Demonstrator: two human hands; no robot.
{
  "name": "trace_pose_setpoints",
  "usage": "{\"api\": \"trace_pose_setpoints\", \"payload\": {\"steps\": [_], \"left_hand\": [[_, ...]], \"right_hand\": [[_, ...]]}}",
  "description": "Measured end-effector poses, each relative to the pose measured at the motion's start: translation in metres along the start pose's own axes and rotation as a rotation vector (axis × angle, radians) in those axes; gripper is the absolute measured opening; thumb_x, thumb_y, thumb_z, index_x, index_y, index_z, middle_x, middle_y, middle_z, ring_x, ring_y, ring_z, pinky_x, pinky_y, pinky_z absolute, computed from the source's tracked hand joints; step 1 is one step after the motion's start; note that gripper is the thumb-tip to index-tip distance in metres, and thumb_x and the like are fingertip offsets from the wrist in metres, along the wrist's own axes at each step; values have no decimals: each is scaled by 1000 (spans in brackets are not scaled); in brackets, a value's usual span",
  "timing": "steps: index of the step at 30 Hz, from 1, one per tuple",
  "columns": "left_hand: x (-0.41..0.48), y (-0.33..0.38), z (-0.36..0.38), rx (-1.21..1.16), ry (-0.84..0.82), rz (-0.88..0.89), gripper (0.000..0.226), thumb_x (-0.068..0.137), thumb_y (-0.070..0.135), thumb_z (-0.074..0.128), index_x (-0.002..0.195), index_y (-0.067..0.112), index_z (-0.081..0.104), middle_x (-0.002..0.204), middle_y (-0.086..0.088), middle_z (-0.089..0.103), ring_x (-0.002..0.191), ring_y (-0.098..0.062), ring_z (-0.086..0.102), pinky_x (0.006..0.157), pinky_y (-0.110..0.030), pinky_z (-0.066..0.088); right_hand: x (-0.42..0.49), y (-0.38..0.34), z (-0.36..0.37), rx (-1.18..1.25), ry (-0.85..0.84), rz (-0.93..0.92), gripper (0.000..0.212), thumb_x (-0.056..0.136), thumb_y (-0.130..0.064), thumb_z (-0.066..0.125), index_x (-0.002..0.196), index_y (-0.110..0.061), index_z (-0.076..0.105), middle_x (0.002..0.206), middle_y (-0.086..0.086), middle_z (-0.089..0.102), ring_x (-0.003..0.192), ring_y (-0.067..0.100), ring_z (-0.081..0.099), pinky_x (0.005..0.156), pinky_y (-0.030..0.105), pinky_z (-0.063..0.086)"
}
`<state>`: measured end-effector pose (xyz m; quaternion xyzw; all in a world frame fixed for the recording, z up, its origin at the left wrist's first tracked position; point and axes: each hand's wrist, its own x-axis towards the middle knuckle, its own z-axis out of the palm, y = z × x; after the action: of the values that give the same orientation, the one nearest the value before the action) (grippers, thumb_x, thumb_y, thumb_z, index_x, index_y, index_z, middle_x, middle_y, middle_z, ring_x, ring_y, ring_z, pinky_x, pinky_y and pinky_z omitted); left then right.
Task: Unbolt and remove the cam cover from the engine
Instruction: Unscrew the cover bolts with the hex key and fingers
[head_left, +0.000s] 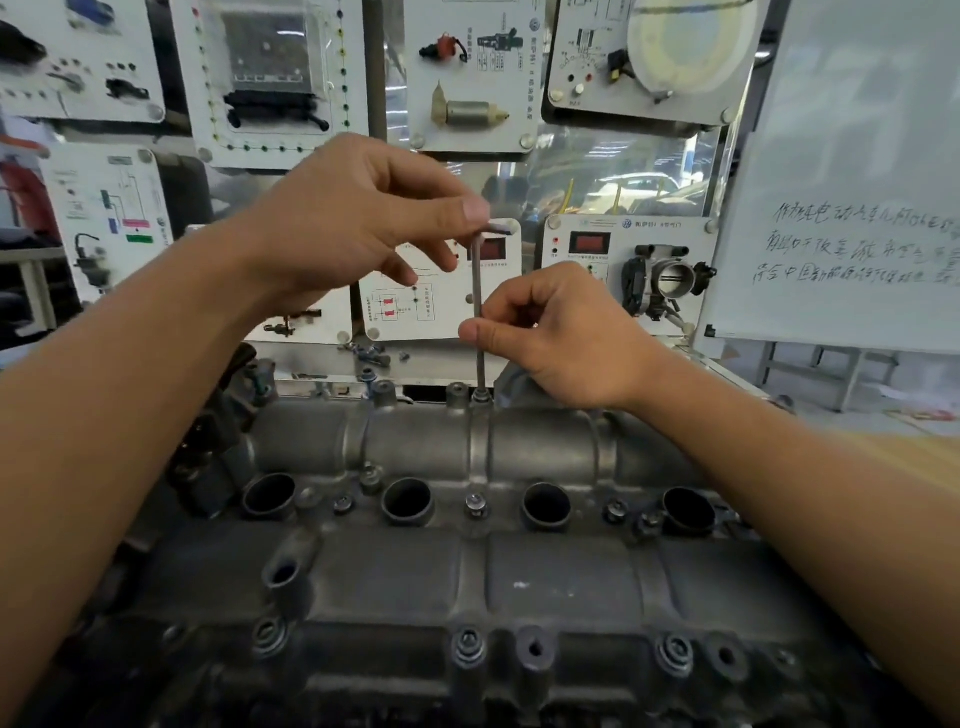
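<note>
Left hand pinching top of hex key, right hand pinching its upright shaft beneath, tip below the fingers in a bolt of the cam cover.

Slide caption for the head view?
Left hand pinches the top of the hex key, right hand its shaft, tip in a far bolt of the cam cover.

Brightness: we see even, fairly bright indoor light, dimmer over the grey cam cover.
Glare: we note pale reflections in the clear panel behind.
Blur: we find the lower corners soft.
Distortion: we see wide-angle bowing at the borders.
</note>
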<state>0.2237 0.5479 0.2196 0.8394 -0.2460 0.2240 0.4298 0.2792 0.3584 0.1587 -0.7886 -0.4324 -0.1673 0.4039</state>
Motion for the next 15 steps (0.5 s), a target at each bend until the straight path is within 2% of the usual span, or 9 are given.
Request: {"api": "trace_pose_setpoints", "payload": {"steps": [5, 10, 15], "left_hand": [[-2, 0, 13, 19, 32, 67, 28, 75, 43, 76, 91, 20, 77, 82, 0, 77, 68, -12, 68, 53, -18, 50], [4, -4, 29, 28, 206, 73, 27, 86, 38, 76, 75, 13, 75, 66, -3, 73, 50, -11, 62, 45, -17, 44], [7, -4, 34, -64, 282, -78, 15, 93, 21, 67, 83, 10, 73, 56, -6, 68, 42, -15, 59, 40, -23, 45]], "right_hand": [[-1, 1, -1, 19, -19, 2, 28, 91, -18, 71, 66, -9, 66, 54, -7, 53, 54, 7, 44, 59, 29, 41], [-4, -1, 1, 37, -28, 0, 26, 92, -17, 70, 71, -4, 69, 56, -2, 54, 55, 8, 45, 58, 27, 41], [-4, -7, 1, 15, -66, 8, 30, 94, -18, 67, 64, -22, 64, 55, -4, 51, 55, 9, 42, 59, 26, 40]]}}
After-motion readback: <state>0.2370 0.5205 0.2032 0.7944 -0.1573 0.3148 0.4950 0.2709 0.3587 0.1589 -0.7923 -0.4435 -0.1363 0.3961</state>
